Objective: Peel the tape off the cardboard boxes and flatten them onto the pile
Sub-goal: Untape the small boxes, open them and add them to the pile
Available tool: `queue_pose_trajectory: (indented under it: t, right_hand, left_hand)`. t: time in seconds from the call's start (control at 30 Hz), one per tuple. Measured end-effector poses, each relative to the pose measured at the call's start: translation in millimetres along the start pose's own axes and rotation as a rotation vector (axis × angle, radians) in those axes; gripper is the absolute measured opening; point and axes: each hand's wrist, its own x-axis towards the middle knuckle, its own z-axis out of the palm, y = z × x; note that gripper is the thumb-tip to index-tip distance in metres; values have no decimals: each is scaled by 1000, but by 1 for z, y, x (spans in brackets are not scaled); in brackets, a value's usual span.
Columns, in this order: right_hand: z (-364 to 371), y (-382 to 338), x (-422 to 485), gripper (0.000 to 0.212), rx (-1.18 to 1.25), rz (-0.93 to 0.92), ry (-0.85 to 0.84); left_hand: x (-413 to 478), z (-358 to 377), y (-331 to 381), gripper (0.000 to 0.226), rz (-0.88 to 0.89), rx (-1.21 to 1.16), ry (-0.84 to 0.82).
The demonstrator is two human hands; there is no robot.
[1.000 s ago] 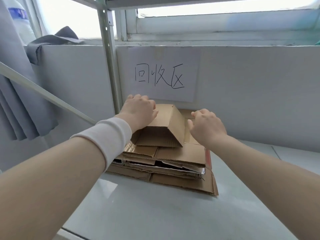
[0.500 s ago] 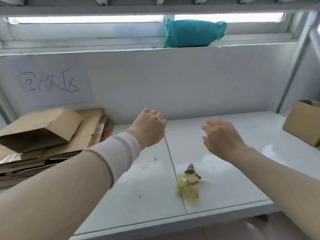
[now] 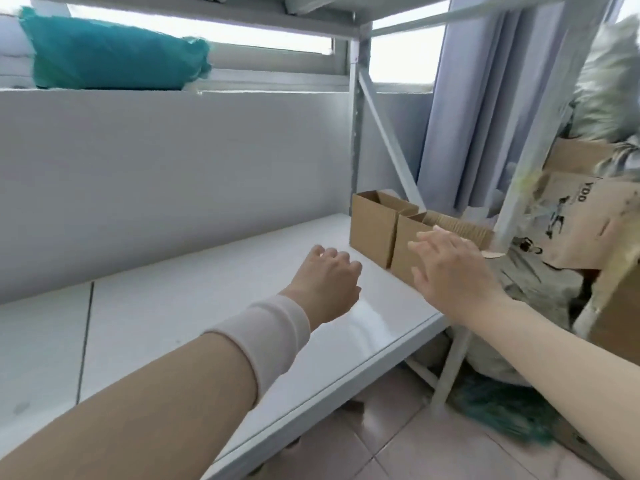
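Two small brown cardboard boxes stand side by side at the right end of the white shelf [image 3: 194,306]: a far box [image 3: 372,225] and a near box [image 3: 412,247], both with open tops. My right hand [image 3: 450,271] hovers with spread, straight fingers just in front of the near box, holding nothing. My left hand [image 3: 327,284], with a white wristband, hangs over the shelf left of the boxes, fingers loosely curled and empty. The flattened pile is out of view.
A teal bag [image 3: 110,53] lies on the ledge above the white back panel. A metal rack upright [image 3: 356,126] stands behind the boxes. Right of the shelf are a curtain [image 3: 485,109], large printed cardboard [image 3: 575,220] and piled clutter on the tiled floor.
The view has swung right, away from the flattened pile. Both hands left the pile and travelled along the shelf to the two standing boxes; the right hand's fingers have spread.
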Motion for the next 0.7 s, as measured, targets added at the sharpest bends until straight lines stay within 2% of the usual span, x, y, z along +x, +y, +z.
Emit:
queue_pose_trajectory:
  t: [0.17,0.23,0.33,0.4,0.5,0.7]
  right_hand:
    - [12,69,1,48,35,182,29]
    - [18,88,3,50,52,232,24]
    - [26,108,2,53,50,224,-6]
    - [32,117,0,52,35,209,-30]
    - [43,124,-2,48,30,207,-35]
    - [50,128,-3,43,35,212,-65]
  left_hand:
    - [69,1,43,36,49,-148,91]
    - [93,2,51,46,62,-220,128]
    - [126,4,57,63,86,-275,141]
    - [145,6,59,65,89,-294,142]
    - [167,14,62,57,132,-277,144]
    - [180,26,68,20,132,-338,204]
